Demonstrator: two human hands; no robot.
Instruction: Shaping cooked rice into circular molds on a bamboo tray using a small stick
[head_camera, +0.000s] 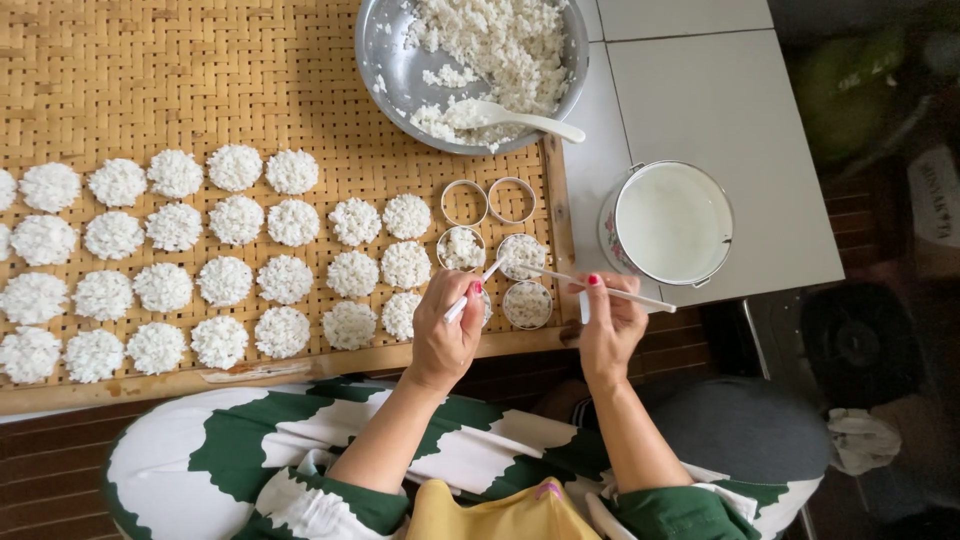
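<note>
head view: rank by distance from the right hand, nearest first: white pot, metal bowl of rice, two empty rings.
From the right hand:
1. White pot, just above it, on the grey table.
2. Two empty rings, up and to the left, on the woven tray.
3. Metal bowl of rice, farthest, at the top edge of the tray.

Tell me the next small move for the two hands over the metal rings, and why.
Probably press the rice flat in the ring under the tools: the left hand holds a white spoon and the right hand a chopstick, both tips meeting there, while two rings beyond stand empty.
</note>
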